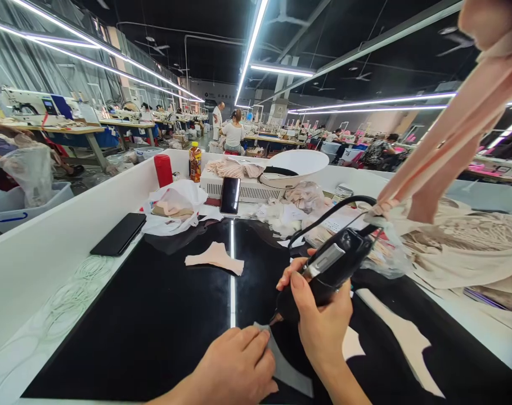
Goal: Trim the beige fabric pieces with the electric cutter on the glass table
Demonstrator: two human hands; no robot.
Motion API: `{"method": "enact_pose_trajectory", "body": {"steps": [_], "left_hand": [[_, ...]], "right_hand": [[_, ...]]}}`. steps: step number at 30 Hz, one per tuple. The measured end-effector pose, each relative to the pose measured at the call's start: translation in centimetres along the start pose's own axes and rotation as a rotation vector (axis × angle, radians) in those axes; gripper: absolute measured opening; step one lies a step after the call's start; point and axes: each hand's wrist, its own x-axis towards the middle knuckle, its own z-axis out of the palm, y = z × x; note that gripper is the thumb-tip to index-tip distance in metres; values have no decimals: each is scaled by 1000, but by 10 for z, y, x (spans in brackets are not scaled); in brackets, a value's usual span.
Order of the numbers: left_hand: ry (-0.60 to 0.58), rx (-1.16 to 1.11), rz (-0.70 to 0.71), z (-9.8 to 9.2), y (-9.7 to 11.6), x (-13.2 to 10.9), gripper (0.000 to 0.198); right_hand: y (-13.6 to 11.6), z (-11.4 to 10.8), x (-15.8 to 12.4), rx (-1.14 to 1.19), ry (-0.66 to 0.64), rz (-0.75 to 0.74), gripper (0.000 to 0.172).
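My right hand [319,323] is wrapped round a black corded hand tool [332,264], its tip pointing down at a small grey fabric piece [287,368] on the black glossy table [155,315]. My left hand [234,365] lies on the table at the left end of that grey piece, fingers curled and pressing it down. The tool's black cable [336,208] loops up and back to the right. A peach fabric cut-out [216,257] lies alone further back on the table.
A black phone [118,234] lies at the left edge; another phone [229,195] leans on a white box. A red flask [164,170], a drink bottle [194,162], plastic bags and beige lace garments [462,247] crowd the back and right. Peach straps [450,135] hang at upper right. People sit at sewing tables behind.
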Motion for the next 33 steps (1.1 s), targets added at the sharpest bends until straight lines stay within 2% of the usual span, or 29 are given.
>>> {"method": "enact_pose_trajectory", "body": {"steps": [13,19,23,33], "left_hand": [[-81,0,6,-6,0,1,31],[-82,-9,2,-8,-1,1,32],[-81,-24,0,-8,-2,1,33],[-90,-27,-3,-9,-1,0,32]], "right_hand": [[2,3,-2,3,14,45,26],[4,6,-4,31,-7,86,33],[6,8,-6,36,-21,78,27],[3,9,-8,73,-29,69,29]]}}
